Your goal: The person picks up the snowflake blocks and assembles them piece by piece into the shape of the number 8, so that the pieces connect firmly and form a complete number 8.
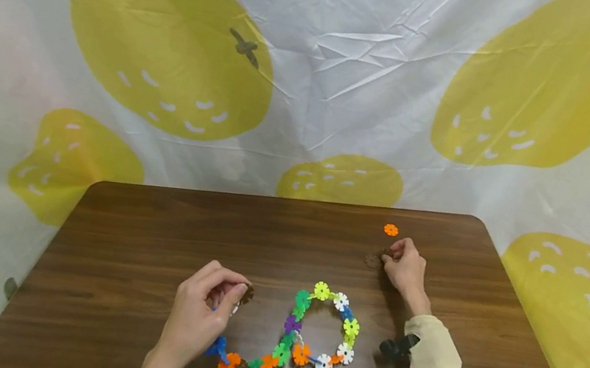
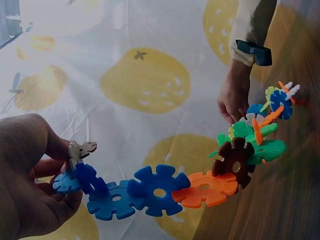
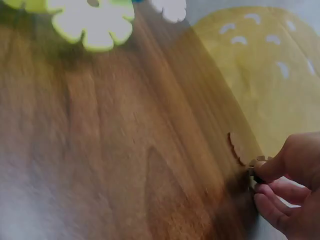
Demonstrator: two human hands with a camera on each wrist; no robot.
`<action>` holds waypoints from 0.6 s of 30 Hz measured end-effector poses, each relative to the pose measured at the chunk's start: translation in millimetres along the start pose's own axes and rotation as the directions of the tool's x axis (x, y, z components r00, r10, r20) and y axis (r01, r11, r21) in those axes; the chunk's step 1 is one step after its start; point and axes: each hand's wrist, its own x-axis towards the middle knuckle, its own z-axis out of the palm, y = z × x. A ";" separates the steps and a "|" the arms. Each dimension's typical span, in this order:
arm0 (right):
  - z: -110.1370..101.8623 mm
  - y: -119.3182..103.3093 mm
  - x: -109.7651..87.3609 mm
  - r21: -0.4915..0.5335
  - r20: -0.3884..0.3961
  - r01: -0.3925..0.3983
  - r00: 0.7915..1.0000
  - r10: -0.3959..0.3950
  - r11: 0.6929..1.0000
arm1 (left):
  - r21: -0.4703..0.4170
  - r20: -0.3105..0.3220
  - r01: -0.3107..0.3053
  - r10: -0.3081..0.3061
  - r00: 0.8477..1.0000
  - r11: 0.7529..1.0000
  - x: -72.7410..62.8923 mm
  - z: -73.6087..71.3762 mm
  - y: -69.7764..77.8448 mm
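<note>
My left hand grips the near-left end of a chain of interlocking flower discs. In the left wrist view, blue discs hang from the fingers, followed by an orange disc and a brown one. A pale disc stands up by the left thumb. The chain's other part lies on the table as a loop of white, yellow, orange and blue discs. At the far right my right hand pinches a brown flower disc beside another brown disc lying flat.
A single orange disc lies beyond the right hand near the back edge of the brown wooden table. A patterned cloth hangs behind the table. A dark device is strapped to the right wrist.
</note>
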 end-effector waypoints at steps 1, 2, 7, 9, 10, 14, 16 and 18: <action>-0.5 0.2 -1.3 0.023 -0.021 0.006 1.000 -0.005 1.000 | -0.003 -0.001 -0.003 0.003 1.000 1.000 0.3 0.2 0.2; -1.5 -0.7 -2.6 0.046 -0.036 0.009 0.999 -0.007 0.999 | -0.007 -0.004 -0.011 0.011 1.000 1.000 0.6 0.4 0.6; -13.4 -22.8 -12.9 0.205 -0.016 0.028 1.000 -0.025 0.978 | -0.017 -0.005 -0.017 0.017 1.000 1.000 1.7 0.6 1.9; -19.7 -37.9 -19.0 0.311 0.032 0.037 0.998 -0.049 0.950 | -0.017 -0.002 -0.009 0.009 1.000 1.000 1.8 0.4 2.4; -22.7 -45.5 -22.3 0.369 0.057 0.041 0.996 -0.067 0.929 | -0.017 -0.001 -0.002 0.002 1.000 1.000 1.6 0.2 2.5; -31.8 -76.4 -38.2 0.598 0.131 0.025 0.983 -0.128 0.801 | -0.028 0.005 0.016 -0.016 1.000 0.999 1.2 -0.3 3.5; -35.0 -90.1 -46.6 0.669 0.142 0.025 0.977 -0.161 0.743 | -0.042 0.003 0.011 -0.011 1.000 0.999 1.1 -0.4 4.2; -37.3 -102.8 -55.9 0.715 0.141 0.037 0.970 -0.196 0.698 | -0.057 -0.002 0.005 -0.006 1.000 0.998 1.2 -0.7 5.1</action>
